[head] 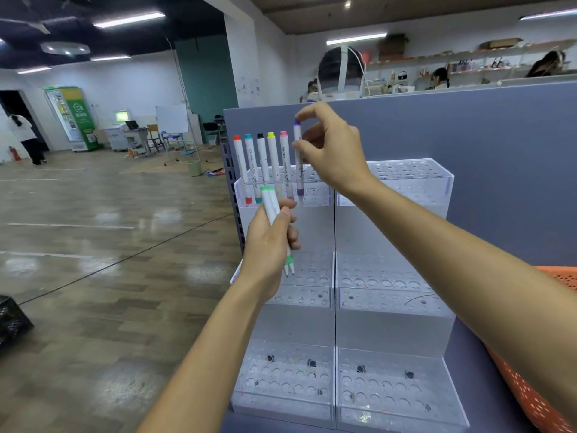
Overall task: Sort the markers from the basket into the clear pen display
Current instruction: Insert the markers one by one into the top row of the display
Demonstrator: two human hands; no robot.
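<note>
A person stands at a tiered clear display (406, 182) set against a grey partition (484, 126), both arms raised to its top shelf. The right hand (331, 151) pinches a purple marker (297, 134) between thumb and fingertips, one finger near its cap; the marker stands upright with its lower end down in a hole of the top left rack, sixth in a row. To its left, five markers (262, 157) stand in the same rack, capped red, teal, black, yellow and pink. The left hand (268, 245), just below and in front of that rack, is closed around two green markers (271, 206), caps up and thin tips pointing down past the palm. Script along the white barrels appears to read "Acrylic Marker"; a smaller printed brand word near the caps is too blurred to make out. The display's lower shelves show rows of round holes. An orange perforated basket (559, 278) sits at the right edge, its contents out of sight. Across the hall stands a green drinks cooler (78, 117), its lettering unreadable.
</note>
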